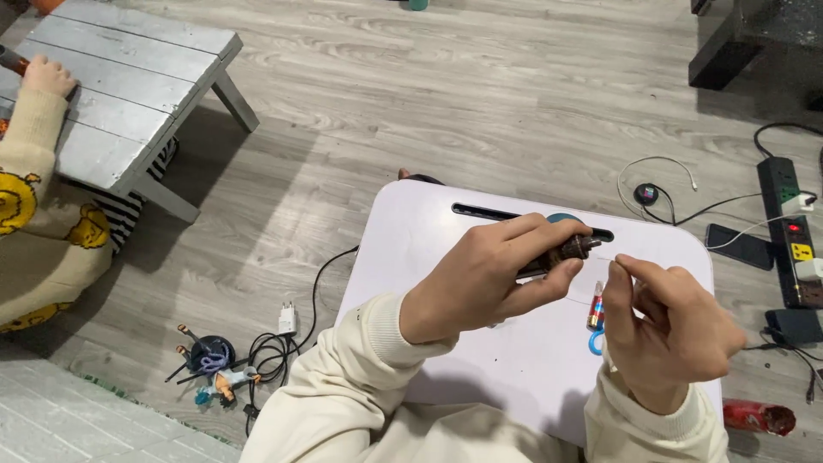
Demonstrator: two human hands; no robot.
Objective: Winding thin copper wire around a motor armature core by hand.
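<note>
- Nearest, two cream sleeves reach up from the bottom edge over a white lap table with rounded corners, seen from above.
- On the left, the left hand is curled shut around a small dark brown object, which pokes out past the fingertips toward the right; what the object is cannot be told.
- On the right, the right hand has thumb and forefinger pinched together at the top, seemingly on a very fine thread or wire that runs toward the dark object's tip; the other fingers are loosely curled.
- Between the hands, a small red and white tube lies on the table, with a light blue ring just beside it.
- Along the table's far edge runs a dark slot.
- Beside the table on the grey wood floor, left, lie a white charger, tangled black cable and small toy figures.
- To the right lie a red cylinder, a black phone and a black power strip with plugs.
- Farther off, upper left, another person's hand in a cream sleeve with yellow prints rests on a grey slatted low table.
</note>
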